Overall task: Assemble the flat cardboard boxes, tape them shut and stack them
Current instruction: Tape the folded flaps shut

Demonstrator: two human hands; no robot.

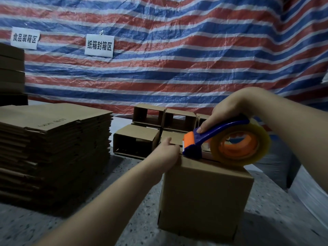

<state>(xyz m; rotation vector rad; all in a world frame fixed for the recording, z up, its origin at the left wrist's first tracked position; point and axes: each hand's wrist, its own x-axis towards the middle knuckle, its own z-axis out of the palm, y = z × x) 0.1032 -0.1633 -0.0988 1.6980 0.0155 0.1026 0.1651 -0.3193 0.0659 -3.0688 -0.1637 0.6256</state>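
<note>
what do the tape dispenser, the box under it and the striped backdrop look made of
Tape dispenser: smooth moulded plastic by its look, blue handle, orange head, carrying a glossy clear tape roll. Box: matte brown cardboard with creased fold edges. Backdrop: probably woven plastic tarpaulin, crinkled and faintly shiny, striped red, white and blue.

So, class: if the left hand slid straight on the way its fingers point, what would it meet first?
Probably the open assembled box just beyond. The left hand rests on the far left top edge of the box being taped, fingers pointing away and slightly left. Depth is unclear.
</note>
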